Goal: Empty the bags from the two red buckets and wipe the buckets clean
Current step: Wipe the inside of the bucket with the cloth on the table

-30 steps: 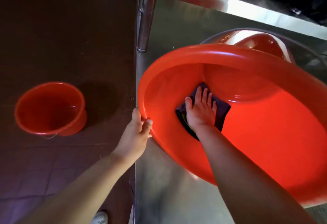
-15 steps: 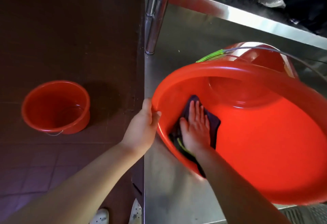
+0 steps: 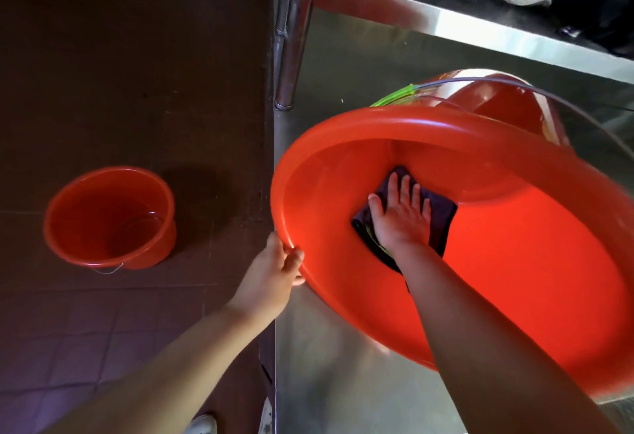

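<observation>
1. Left hand (image 3: 271, 279) grips the tilted bucket's (image 3: 514, 279) rim at the tabletop's (image 3: 343, 382) left edge.
2. Right hand (image 3: 401, 217), fingers spread flat, presses a cloth (image 3: 442, 217) against the inner wall.
3. Second bucket (image 3: 109, 217) stands on the floor (image 3: 137, 56).

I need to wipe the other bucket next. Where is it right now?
In the head view, the small red bucket stands upright on the dark tiled floor at the left, apart from the steel table and the left hand.

1. The left hand (image 3: 271, 281) gripped the rim of the tilted red bucket (image 3: 507, 296) on the steel table (image 3: 343, 382).
2. The right hand (image 3: 401, 215) pressed a dark cloth (image 3: 441, 214) flat against its inner wall.
3. A second red bucket (image 3: 109, 217) stood upright on the floor (image 3: 137, 56).
</observation>
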A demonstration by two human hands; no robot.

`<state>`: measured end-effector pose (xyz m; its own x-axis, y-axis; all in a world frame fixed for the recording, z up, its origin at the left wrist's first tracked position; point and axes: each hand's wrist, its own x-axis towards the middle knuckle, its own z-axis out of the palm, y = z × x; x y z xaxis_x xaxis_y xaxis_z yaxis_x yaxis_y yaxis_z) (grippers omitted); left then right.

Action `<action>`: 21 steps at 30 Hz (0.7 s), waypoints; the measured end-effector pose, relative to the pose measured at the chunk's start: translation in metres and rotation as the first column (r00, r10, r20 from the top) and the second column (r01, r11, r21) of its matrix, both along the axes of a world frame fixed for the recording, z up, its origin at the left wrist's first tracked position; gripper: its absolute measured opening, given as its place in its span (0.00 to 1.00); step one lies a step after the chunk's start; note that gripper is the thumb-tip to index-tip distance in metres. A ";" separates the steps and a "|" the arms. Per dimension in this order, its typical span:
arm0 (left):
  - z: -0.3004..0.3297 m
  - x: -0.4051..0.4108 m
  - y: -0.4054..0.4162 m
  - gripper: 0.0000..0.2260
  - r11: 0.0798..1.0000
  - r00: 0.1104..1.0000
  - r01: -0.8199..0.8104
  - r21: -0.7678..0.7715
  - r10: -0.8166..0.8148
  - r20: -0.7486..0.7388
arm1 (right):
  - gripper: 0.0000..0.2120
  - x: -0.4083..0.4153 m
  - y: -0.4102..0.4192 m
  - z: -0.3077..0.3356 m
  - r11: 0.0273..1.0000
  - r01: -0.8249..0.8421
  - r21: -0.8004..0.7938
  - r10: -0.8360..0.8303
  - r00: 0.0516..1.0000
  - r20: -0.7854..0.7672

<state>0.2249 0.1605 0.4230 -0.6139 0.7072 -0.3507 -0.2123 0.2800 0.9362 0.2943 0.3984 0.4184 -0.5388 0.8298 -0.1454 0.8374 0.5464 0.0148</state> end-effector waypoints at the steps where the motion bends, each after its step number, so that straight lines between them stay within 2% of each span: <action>1: -0.002 0.000 0.001 0.05 1.000 1.000 -0.013 0.015 0.012 0.027 | 0.33 0.000 -0.006 0.001 1.000 0.005 -0.002 -0.005 1.000 -0.008; 4: -0.004 0.000 0.003 0.06 0.997 0.996 -0.077 0.027 0.075 0.051 | 0.33 0.006 -0.044 0.004 1.000 -0.019 -0.007 0.018 0.999 -0.048; 8: 0.002 0.006 0.004 0.09 0.988 0.988 -0.152 0.002 0.152 0.025 | 0.35 0.030 -0.122 0.011 0.986 -0.164 -0.005 0.163 0.982 -0.101; 11: 0.005 0.009 0.001 0.04 0.980 0.980 -0.187 -0.070 0.181 -0.084 | 0.36 0.046 -0.151 0.017 0.971 -0.238 -0.005 0.236 0.967 -0.094; 14: 0.009 0.005 -0.004 0.03 0.971 0.957 -0.218 -0.096 0.193 -0.219 | 0.37 0.039 -0.137 0.020 0.952 -0.301 -0.056 0.295 0.951 -0.095; 17: 0.016 -0.006 -0.011 0.03 0.972 0.955 -0.231 -0.039 0.219 -0.200 | 0.35 0.016 -0.108 0.016 0.949 -0.312 -0.046 0.305 0.945 -0.115; 21: 0.024 -0.024 -0.024 0.03 0.970 0.937 -0.241 -0.028 0.226 -0.265 | 0.34 -0.021 -0.059 0.012 0.954 -0.298 -0.006 0.297 0.953 -0.061</action>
